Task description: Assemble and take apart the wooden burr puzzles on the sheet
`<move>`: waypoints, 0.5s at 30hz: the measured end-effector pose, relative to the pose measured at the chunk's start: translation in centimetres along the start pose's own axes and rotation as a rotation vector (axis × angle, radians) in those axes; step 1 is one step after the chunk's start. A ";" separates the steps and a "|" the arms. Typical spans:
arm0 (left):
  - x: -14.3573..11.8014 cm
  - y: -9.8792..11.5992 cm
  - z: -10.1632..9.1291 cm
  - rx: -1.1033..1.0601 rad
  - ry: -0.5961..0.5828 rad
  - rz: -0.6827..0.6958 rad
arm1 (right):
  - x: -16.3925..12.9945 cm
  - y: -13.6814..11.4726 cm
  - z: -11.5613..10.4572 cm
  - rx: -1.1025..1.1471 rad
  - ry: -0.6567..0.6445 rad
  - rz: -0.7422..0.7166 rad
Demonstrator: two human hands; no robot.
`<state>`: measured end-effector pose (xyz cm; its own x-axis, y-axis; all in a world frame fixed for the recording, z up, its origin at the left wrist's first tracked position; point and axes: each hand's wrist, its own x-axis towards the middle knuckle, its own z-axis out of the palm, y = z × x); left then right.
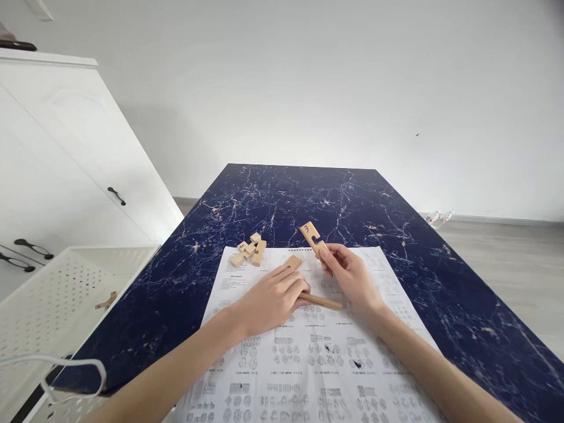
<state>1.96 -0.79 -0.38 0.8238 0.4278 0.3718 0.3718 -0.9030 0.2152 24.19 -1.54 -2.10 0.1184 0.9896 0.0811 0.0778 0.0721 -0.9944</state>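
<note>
A table [396, 235] with a dark blue, white-veined marble top carries everything. A large printed instruction sheet [308, 352] lies flat on its near half, at 6 o'clock. At the sheet's far left corner, around 11 o'clock, a small cluster of notched wooden blocks [249, 249] rests partly on the paper. Near the sheet's middle a wooden stick [325, 302] lies on the paper.
</note>
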 end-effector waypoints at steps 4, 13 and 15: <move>-0.1 -0.1 -0.1 -0.125 0.096 -0.105 | 0.0 -0.1 0.0 0.056 0.021 -0.001; 1.0 0.0 -2.1 -0.819 0.438 -0.695 | -0.8 -1.5 0.5 0.138 -0.185 -0.076; 1.1 -0.3 -2.0 -0.794 0.450 -0.677 | -1.2 -1.8 0.8 0.102 -0.259 -0.103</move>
<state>1.90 0.05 1.75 0.2685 0.9384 0.2176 0.1736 -0.2693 0.9473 23.06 -2.75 -0.42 -0.1421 0.9743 0.1747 -0.0248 0.1729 -0.9846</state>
